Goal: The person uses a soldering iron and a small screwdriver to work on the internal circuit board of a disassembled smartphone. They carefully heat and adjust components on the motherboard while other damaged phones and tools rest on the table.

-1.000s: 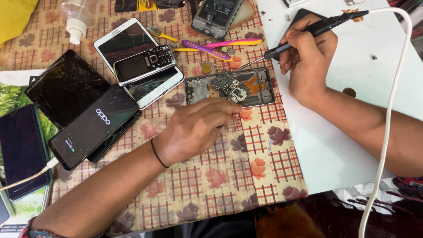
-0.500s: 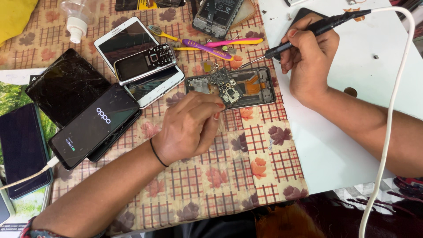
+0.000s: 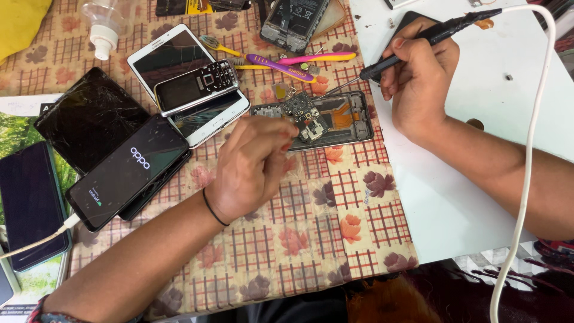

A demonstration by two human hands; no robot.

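Patterned tablecloth [image 3: 311,239] — opened phone [image 3: 335,116], board exposed; left hand [image 3: 254,164] pinching it, right hand [image 3: 418,78] gripping soldering iron [image 3: 418,39].

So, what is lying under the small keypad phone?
The keypad phone lies on a white tablet, screen up. The tablet's middle is covered; what is beneath the tablet, besides the patterned cloth, cannot be seen.

**A phone repair table**

This looks like a small phone fixing shop or work table. Many phones lie on a flowered cloth [image 3: 287,239]. One opened phone [image 3: 335,119] shows its little parts inside. Another open phone [image 3: 296,21] lies at the top. A black tablet with cracked glass [image 3: 89,119] sits near a phone plugged into a cable [image 3: 128,170]. A hot wire tool [image 3: 430,36] with a white cord [image 3: 532,149] points at the opened phone.
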